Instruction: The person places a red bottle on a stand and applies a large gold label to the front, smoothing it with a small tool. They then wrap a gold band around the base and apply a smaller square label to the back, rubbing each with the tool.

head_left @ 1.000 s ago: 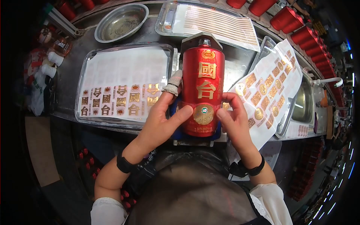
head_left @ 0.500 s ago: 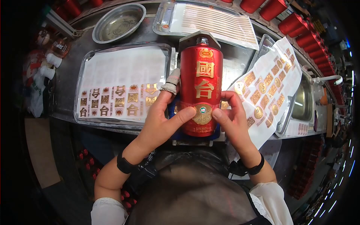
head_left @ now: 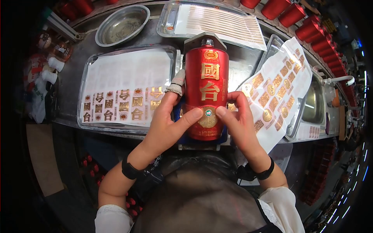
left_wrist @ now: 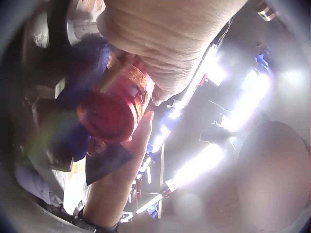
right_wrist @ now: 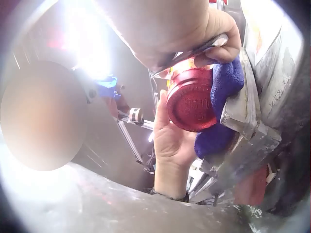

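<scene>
A red bottle (head_left: 207,83) with gold characters leans back on a stand covered with blue cloth (right_wrist: 228,80). Low on its front sits a round gold medallion decal (head_left: 207,121) with a small green and white centre. My left hand (head_left: 169,118) grips the bottle's left side, thumb at the medallion's edge, with fabric covers (head_left: 176,86) on the index finger. From the right, my right hand (head_left: 241,120) presses its thumb at the medallion's other edge. A thin flat scraper-like blade (left_wrist: 108,162) is held in its curled fingers; the head view hides it.
Left of the bottle lies a tray (head_left: 82,97) with a sheet of gold character decals (head_left: 128,70). Another decal sheet (head_left: 268,101) hangs over a tray at right, near a sink (head_left: 314,106). A metal basin (head_left: 122,26) and red bottles (head_left: 292,15) stand behind.
My right thumb has slid inward and slightly up on the medallion, bringing the two thumbs closer together. The bottle stays on its stand; the whole head view has shifted slightly.
</scene>
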A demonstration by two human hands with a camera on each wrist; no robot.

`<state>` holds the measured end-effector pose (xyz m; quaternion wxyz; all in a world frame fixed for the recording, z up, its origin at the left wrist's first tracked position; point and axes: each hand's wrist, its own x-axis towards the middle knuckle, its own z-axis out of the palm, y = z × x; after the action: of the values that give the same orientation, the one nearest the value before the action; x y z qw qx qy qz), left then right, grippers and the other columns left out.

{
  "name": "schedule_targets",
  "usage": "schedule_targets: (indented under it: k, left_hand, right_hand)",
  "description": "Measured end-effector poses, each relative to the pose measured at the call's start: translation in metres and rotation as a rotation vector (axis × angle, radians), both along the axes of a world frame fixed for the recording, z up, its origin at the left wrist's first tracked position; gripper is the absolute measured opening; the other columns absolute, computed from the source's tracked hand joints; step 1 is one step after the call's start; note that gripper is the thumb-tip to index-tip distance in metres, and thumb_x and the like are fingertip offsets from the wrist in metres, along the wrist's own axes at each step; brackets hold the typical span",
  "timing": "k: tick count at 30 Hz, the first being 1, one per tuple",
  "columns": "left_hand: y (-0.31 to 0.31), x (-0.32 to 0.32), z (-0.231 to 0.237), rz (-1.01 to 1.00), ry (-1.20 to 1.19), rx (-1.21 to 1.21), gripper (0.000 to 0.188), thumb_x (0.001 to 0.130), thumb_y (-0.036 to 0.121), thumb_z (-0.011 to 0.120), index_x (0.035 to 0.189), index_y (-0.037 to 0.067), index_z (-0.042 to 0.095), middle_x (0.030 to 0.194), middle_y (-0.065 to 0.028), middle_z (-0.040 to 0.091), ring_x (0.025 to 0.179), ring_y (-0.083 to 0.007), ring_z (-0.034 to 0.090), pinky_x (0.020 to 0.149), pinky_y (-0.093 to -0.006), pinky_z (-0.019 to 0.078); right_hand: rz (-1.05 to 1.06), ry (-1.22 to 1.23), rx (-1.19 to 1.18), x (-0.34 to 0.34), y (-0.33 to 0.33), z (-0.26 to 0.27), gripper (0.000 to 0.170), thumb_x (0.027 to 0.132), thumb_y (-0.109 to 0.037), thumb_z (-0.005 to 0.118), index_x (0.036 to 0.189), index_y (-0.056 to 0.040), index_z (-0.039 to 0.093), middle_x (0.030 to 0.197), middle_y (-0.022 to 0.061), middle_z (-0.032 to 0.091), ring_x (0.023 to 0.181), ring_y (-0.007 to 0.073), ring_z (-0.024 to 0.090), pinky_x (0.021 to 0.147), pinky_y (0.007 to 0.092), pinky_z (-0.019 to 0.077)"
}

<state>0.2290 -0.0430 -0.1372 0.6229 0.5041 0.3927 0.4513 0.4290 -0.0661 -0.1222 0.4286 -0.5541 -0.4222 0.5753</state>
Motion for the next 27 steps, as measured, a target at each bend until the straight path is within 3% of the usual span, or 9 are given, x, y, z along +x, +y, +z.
schedule_targets:
  k: [2,7,14,18,21,24,27]
  left_hand:
    - [0.000,0.004,0.005,0.021,0.007,0.009,0.076,0.090,0.024,0.076,0.148,-0.005,0.037,0.140,-0.0155,0.052,0.130,-0.0211,0.050,0.111,-0.0362,0.0367]
    - [0.002,0.002,-0.002,0.032,0.150,0.088,0.069,0.088,0.024,0.078,0.142,-0.005,0.045,0.130,-0.0145,0.057,0.122,-0.0196,0.055,0.107,-0.0353,0.0401]
    - [-0.003,0.000,-0.001,0.019,0.040,0.046,0.079,0.091,0.021,0.075,0.152,-0.006,0.032,0.146,-0.0188,0.048,0.136,-0.0220,0.045,0.114,-0.0353,0.0339]
    - [-0.016,-0.021,-0.008,-0.054,0.052,0.054,0.082,0.093,0.018,0.073,0.156,-0.005,0.025,0.156,-0.0178,0.038,0.145,-0.0223,0.037,0.118,-0.0351,0.0281]
    - [-0.020,-0.026,-0.011,-0.120,0.102,0.115,0.082,0.092,0.019,0.073,0.156,-0.003,0.026,0.159,-0.0160,0.036,0.146,-0.0225,0.034,0.119,-0.0355,0.0257]
    - [-0.023,-0.021,-0.014,-0.106,0.062,0.099,0.082,0.092,0.020,0.074,0.156,-0.002,0.028,0.159,-0.0152,0.036,0.147,-0.0228,0.033,0.120,-0.0357,0.0243]
    - [-0.025,-0.019,-0.021,-0.086,0.075,0.100,0.082,0.091,0.021,0.075,0.156,-0.002,0.029,0.160,-0.0151,0.035,0.148,-0.0227,0.032,0.120,-0.0359,0.0236]
  right_hand:
    - [-0.013,0.040,-0.060,-0.001,0.002,0.010,0.047,0.091,-0.028,0.076,0.117,-0.0004,0.048,0.097,0.0051,0.062,0.066,0.0001,0.047,0.057,0.0176,0.0398]
    - [-0.003,-0.052,0.040,0.000,-0.001,-0.012,0.050,0.090,-0.032,0.077,0.116,-0.0002,0.048,0.097,0.0056,0.061,0.063,0.0007,0.045,0.055,0.0183,0.0382]
    - [0.016,0.074,-0.059,0.014,-0.001,-0.007,0.045,0.093,-0.029,0.073,0.122,-0.0037,0.051,0.095,0.0027,0.061,0.061,-0.0003,0.045,0.051,0.0176,0.0347]
    - [-0.004,-0.014,-0.016,0.025,-0.019,-0.005,0.047,0.094,-0.027,0.066,0.130,-0.0018,0.051,0.118,0.0048,0.059,0.052,0.0025,0.042,0.050,0.0171,0.0333]
    - [0.061,0.079,-0.022,0.027,-0.030,-0.002,0.041,0.095,-0.020,0.070,0.129,-0.0050,0.052,0.109,0.0026,0.064,0.067,-0.0010,0.053,0.056,0.0160,0.0385]
    - [0.021,0.090,0.054,0.014,-0.033,-0.008,0.044,0.094,-0.018,0.071,0.130,-0.0047,0.050,0.114,0.0033,0.061,0.069,-0.0012,0.055,0.058,0.0156,0.0395]
    - [0.061,0.000,0.059,0.016,-0.033,-0.013,0.054,0.089,-0.018,0.077,0.132,-0.0042,0.048,0.123,0.0043,0.055,0.064,-0.0010,0.048,0.060,0.0149,0.0398]
